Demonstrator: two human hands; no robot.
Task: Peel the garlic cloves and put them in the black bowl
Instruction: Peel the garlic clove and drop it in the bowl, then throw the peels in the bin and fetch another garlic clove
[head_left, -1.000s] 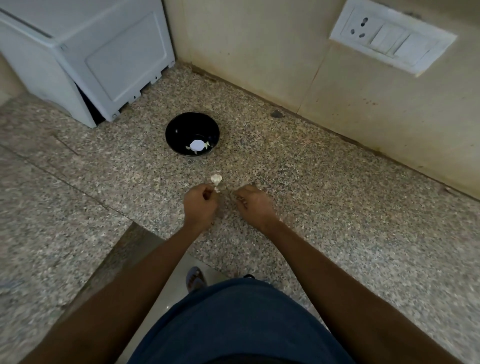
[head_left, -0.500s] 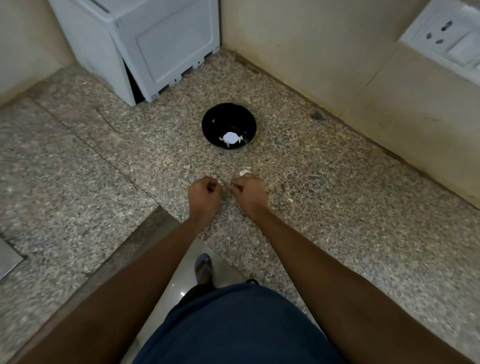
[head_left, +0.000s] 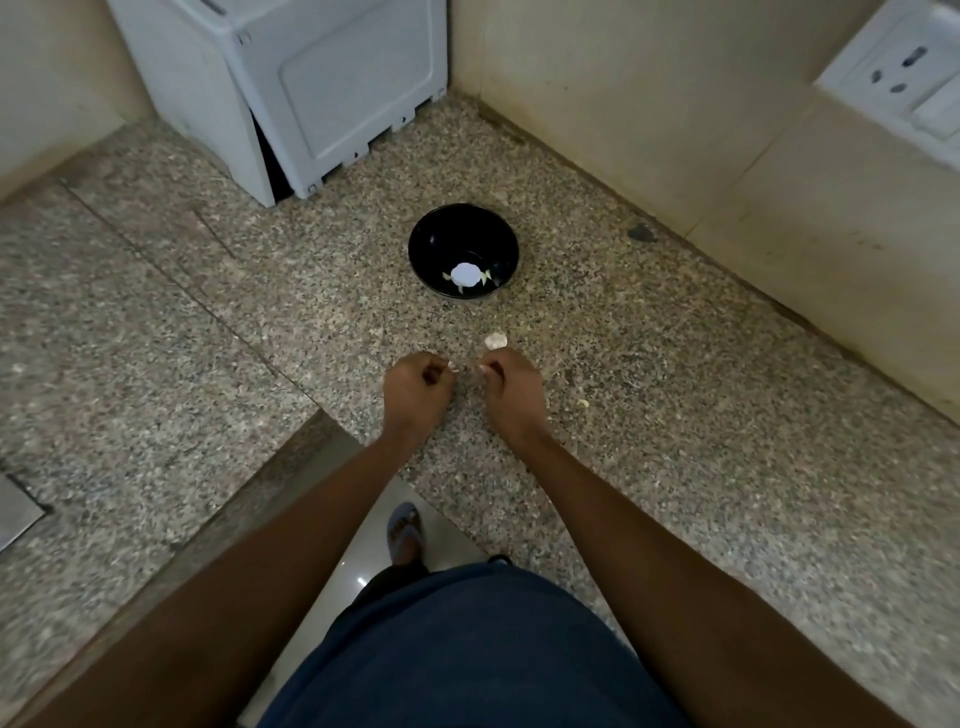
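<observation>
The black bowl (head_left: 464, 253) stands on the speckled granite counter (head_left: 675, 415), with a white reflection and a few pale peeled cloves at its bottom. A small garlic piece (head_left: 495, 340) lies on the counter just beyond my right hand. My left hand (head_left: 417, 392) and my right hand (head_left: 511, 392) sit side by side in front of the bowl, fingers curled. Each pinches something small and pale at its fingertips; a little gap separates the two hands. What exactly each holds is too small to tell, likely a garlic clove and its skin.
A white appliance (head_left: 311, 88) stands in the back left corner. The beige wall (head_left: 675, 130) runs behind the bowl, with a white switch plate (head_left: 904, 83) at the upper right. A scrap of peel (head_left: 583, 402) lies right of my right hand. The counter edge drops off near my body.
The view has swung, so the bowl sits more central. My hands came together and are now slightly apart; the loose garlic piece now lies beside my right hand.
</observation>
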